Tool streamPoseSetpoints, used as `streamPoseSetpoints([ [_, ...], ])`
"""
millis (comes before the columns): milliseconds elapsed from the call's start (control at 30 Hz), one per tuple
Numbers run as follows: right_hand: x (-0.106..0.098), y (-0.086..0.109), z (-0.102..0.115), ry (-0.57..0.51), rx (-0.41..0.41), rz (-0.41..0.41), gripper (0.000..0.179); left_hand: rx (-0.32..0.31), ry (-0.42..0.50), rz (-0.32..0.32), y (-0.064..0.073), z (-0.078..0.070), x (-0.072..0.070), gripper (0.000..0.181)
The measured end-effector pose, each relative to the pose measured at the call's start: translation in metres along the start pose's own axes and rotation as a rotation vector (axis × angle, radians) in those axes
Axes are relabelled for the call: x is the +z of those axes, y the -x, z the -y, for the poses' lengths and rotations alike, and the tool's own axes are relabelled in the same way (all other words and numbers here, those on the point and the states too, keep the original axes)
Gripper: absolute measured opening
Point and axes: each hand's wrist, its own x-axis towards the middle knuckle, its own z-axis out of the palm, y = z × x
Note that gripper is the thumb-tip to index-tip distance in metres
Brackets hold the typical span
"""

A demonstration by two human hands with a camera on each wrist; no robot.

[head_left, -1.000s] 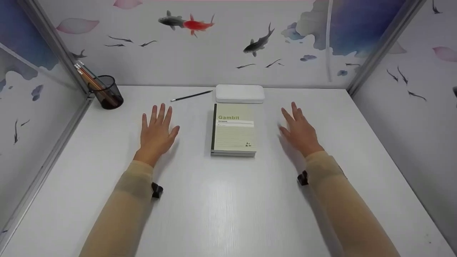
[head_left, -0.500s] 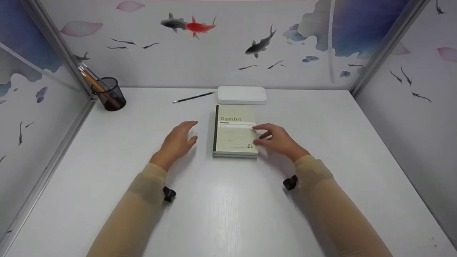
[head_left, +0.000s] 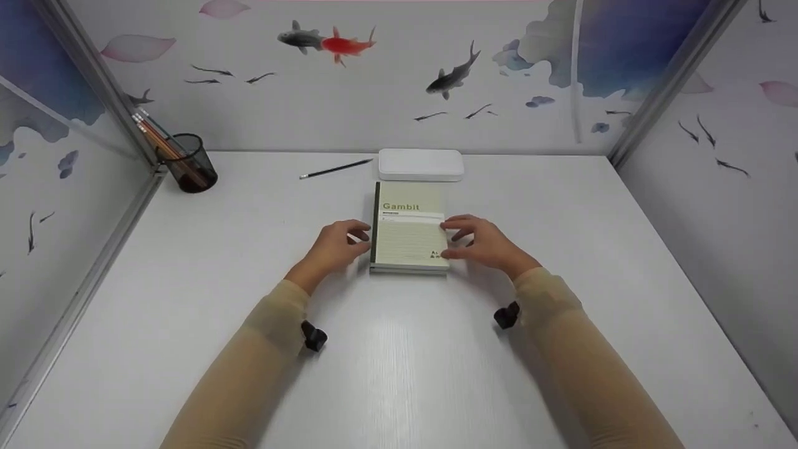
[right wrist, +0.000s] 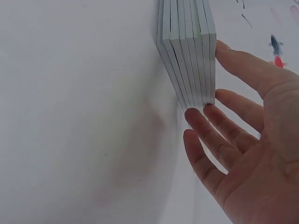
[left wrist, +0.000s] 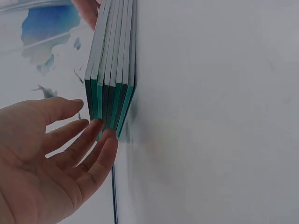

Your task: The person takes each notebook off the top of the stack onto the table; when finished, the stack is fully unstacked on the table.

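Note:
A stack of several notebooks [head_left: 409, 240] lies on the white table, its pale top cover printed "Gambit". Dark teal spines [left wrist: 105, 100] face my left hand [head_left: 336, 246], whose thumb and slightly bent fingers stand close beside them. On the opposite side, my right hand [head_left: 488, 245] has its fingertips at the white page edges [right wrist: 191, 65] of the stack. Its thumb [right wrist: 238, 63] lies along the top cover's edge in the right wrist view, with the other fingers spread lower down. Neither hand wraps around the stack.
Behind the stack sits a white case [head_left: 421, 164], with a black pencil [head_left: 336, 169] to its left. A black mesh cup [head_left: 193, 168] of pencils stands in the back left corner. Patterned panels [head_left: 399, 75] enclose the table on the sides and back.
Both hands have moved inward from either side to the notebook stack. The right hand arrived first, and the left followed over the last half second. The stack stays in place.

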Motion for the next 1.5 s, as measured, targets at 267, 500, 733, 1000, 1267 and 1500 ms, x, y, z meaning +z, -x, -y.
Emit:
streamPoseSetpoints([
  [267, 0.000, 0.001, 0.002, -0.004, 0.007, 0.003, 0.065, -0.084, 0.108, 0.017, -0.005, 0.003, 0.007, 0.046],
  [500, -0.001, 0.003, -0.001, -0.001, 0.021, -0.001, 0.070, -0.109, 0.160, 0.010, -0.005, 0.003, 0.009, 0.045],
  [733, -0.001, 0.005, -0.007, 0.001, -0.014, -0.003, 0.059, -0.145, 0.236, 0.031, -0.005, 0.004, 0.009, 0.043],
  [1000, 0.001, 0.004, -0.006, 0.008, -0.007, 0.001, 0.058, -0.192, 0.407, 0.072, 0.000, 0.014, 0.002, 0.049],
  [1267, 0.000, 0.005, -0.001, 0.015, 0.010, 0.003, 0.062, -0.192, 0.559, 0.152, 0.005, 0.024, -0.005, 0.056],
  [1500, 0.002, 0.004, 0.003, 0.041, 0.004, 0.004, 0.060, -0.181, 0.612, 0.118, 0.008, 0.027, -0.006, 0.060],
])
